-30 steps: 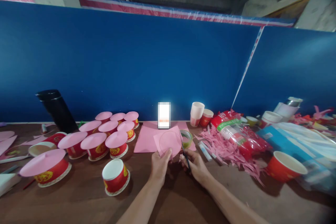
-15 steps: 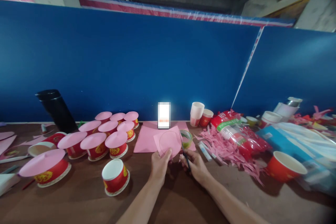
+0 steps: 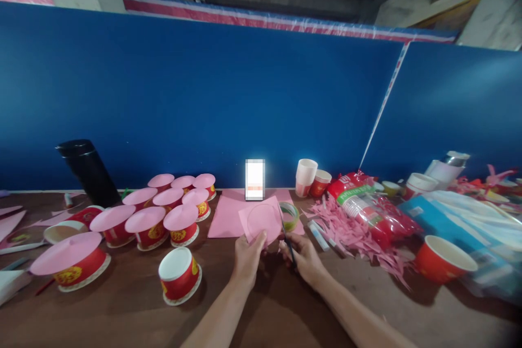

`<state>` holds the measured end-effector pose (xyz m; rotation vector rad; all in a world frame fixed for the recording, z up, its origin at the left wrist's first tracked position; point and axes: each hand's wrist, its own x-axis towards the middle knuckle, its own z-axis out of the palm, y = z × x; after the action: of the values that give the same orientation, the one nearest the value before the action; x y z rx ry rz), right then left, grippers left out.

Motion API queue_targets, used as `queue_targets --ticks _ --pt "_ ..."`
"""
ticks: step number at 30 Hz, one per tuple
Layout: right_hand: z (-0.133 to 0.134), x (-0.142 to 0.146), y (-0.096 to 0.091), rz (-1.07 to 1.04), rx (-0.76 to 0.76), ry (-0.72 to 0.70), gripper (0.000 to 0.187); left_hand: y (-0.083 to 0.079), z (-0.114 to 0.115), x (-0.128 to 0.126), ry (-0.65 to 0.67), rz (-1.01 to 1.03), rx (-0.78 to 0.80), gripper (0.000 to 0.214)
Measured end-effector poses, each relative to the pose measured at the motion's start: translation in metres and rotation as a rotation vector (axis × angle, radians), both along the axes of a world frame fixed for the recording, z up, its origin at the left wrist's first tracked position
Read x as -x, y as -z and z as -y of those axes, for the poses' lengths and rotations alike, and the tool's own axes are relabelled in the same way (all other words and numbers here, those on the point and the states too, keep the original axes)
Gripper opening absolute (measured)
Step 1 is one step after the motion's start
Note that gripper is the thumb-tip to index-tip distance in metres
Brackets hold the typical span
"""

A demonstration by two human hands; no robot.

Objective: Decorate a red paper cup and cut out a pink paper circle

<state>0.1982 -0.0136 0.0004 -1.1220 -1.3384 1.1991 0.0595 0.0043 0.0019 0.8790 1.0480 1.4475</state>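
Pinched in my left hand is a piece of pink paper with a circle drawn on it. My right hand is closed on a pair of scissors, whose blades point up along the paper's right edge. The scissor handles are partly hidden by my fingers. Behind the held piece lie larger pink sheets and a roll of tape. To the left of my hands a red paper cup has no pink top.
Several red cups with pink conical paper tops stand on the left, near a black bottle. A phone stands upright at the back. Right are pink scraps, a red plastic bag and an orange cup.
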Motion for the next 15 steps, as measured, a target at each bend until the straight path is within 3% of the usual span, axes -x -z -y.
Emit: queue_targets --ticks 15 --pt "-0.0019 -0.0006 0.0025 -0.005 -0.013 -0.002 0.041 0.0003 0.0005 0.0022 0.007 -0.038 -0.001 0.033"
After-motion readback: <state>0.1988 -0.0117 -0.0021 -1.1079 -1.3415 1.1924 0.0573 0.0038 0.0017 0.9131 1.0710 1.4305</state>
